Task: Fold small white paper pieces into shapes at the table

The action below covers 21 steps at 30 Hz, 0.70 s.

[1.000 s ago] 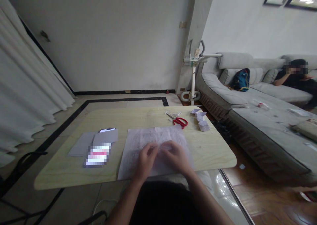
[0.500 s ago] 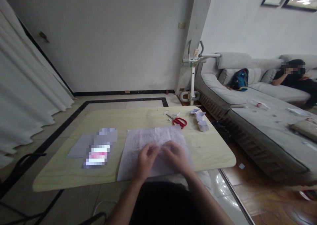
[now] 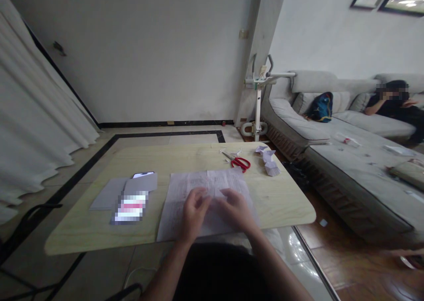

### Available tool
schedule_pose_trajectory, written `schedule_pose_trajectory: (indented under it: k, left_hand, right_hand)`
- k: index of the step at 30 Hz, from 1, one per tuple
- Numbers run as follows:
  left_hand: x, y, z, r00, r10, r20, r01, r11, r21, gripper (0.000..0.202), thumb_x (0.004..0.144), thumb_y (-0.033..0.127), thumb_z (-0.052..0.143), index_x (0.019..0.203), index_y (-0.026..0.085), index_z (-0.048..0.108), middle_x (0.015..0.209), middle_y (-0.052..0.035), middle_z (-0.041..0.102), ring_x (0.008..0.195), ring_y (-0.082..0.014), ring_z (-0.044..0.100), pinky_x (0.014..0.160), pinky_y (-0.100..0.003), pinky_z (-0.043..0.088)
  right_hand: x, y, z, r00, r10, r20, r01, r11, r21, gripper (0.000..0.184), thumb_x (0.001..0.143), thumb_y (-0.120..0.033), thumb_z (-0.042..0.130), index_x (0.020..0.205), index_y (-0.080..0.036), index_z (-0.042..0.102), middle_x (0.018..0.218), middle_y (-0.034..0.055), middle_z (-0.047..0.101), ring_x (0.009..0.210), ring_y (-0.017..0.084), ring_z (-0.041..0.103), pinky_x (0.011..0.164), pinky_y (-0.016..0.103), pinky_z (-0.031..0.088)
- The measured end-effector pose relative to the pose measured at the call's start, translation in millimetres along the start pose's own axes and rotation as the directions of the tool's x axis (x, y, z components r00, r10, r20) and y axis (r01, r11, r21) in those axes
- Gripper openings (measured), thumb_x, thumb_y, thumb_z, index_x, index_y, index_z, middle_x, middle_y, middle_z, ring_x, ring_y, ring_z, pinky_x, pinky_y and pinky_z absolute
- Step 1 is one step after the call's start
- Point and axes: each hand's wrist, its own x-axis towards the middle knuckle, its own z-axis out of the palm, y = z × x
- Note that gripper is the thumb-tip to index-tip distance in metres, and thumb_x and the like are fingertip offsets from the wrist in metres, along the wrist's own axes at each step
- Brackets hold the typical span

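A pale wood-grain table with rounded corners spans the lower view, its near edge close to the person's body. At the middle of that edge lies a large, creased white printed sheet, perhaps serving as a work mat. Over it, the left hand and right hand meet with fingers curled and nearly closed, seeming to pinch a small folded white paper piece between the fingertips, likely for fine control. Toward the left edge is a flat stack of whitish paper; beside it, a lit smartphone is crossed by a loose paper. Red-handled metal scissors lie just beyond the sheet's far right corner, apparently kept within reach, with a chain of folded pale paper shapes near the table's far right corner and tiny white scraps by the blades. The phone's middle is covered and its screen pixelated; the print is unreadable; curled fingers hide much of the held piece, leaving its shape and exact grip unclear.
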Motion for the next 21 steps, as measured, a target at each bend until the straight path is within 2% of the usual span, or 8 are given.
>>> schedule_pose_trajectory:
  k: [5,11,16,21]
  left_hand:
    - [1.5,0.8,-0.5,0.997,-0.002,0.076,-0.003,0.998,0.063,0.037,0.077,0.040,0.066,0.104,0.016,0.066,0.087,-0.0052,0.071,0.070,-0.0181,0.068,0.062,-0.026,0.054]
    - [1.7,4.2,1.2,0.996,0.004,0.094,-0.018,0.989,0.147,0.033,0.075,0.040,0.067,0.096,0.015,0.069,0.079,-0.0052,0.071,0.076,-0.0223,0.068,0.067,-0.030,0.054]
    - [0.6,5.2,0.2,0.999,0.016,0.041,-0.022,0.986,0.167,0.035,0.074,0.043,0.067,0.092,0.013,0.070,0.069,-0.0025,0.068,0.066,-0.0199,0.065,0.061,-0.027,0.052]
    - [0.8,3.0,0.2,1.000,-0.013,0.022,0.010,0.991,0.134,0.037,0.073,0.046,0.066,0.090,0.013,0.069,0.065,0.0002,0.063,0.057,-0.0163,0.062,0.053,-0.024,0.050]
  right_hand:
    - [-0.8,2.5,0.4,0.999,0.036,-0.024,-0.035,0.999,0.024,0.021,0.078,-0.033,0.063,0.094,-0.020,0.066,0.064,-0.0017,0.060,0.057,0.015,0.055,0.050,0.024,0.043]
    - [-0.9,1.2,-0.2,1.000,0.023,-0.022,-0.021,0.997,0.075,0.016,0.079,-0.030,0.059,0.090,-0.020,0.065,0.061,-0.0028,0.057,0.056,0.014,0.052,0.050,0.023,0.041]
    - [-0.4,-0.5,-1.7,1.000,-0.005,0.009,0.005,0.999,0.038,0.020,0.080,-0.032,0.058,0.095,-0.020,0.063,0.065,-0.0015,0.059,0.058,0.015,0.053,0.051,0.024,0.042]
    - [-1.5,-0.9,-0.5,0.999,-0.014,0.035,0.013,1.000,0.026,0.021,0.083,-0.038,0.055,0.089,-0.019,0.063,0.062,-0.0018,0.056,0.057,0.014,0.051,0.051,0.023,0.040]
